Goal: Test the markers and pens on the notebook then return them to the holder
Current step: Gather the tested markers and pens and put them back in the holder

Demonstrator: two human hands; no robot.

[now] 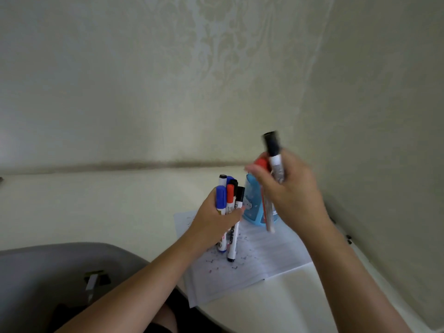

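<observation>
Pale patterned wallpaper [168,80] fills the upper part of the view, and below it a cream worktop [96,207] runs to the wall. An open notebook [264,260] lies on the worktop, its lined pages dotted with small scribbles in several colours. A light blue holder [251,203] stands upright at the far end of the notebook, between the two hands and partly hidden by the right one.

The left hand [213,222] is wrapped round a bundle of markers [229,195], held nearly upright above the left page. Blue, red and black caps stick up over the fingers, and the lower ends of the barrels come out under the palm just above the paper.

The right hand [295,191] is raised higher, in front of the holder, and is blurred. Its fingers curl round a black-capped marker [272,147] that points upward, the white barrel running down through the grip. A red cap [262,163] shows just beside it at the fingertips, and a thin pale pen [268,212] hangs down from the same hand in front of the holder. Whether its tip touches the notebook is unclear.

A grey chair seat [60,272] shows at lower left, beside the worktop's curved edge.
</observation>
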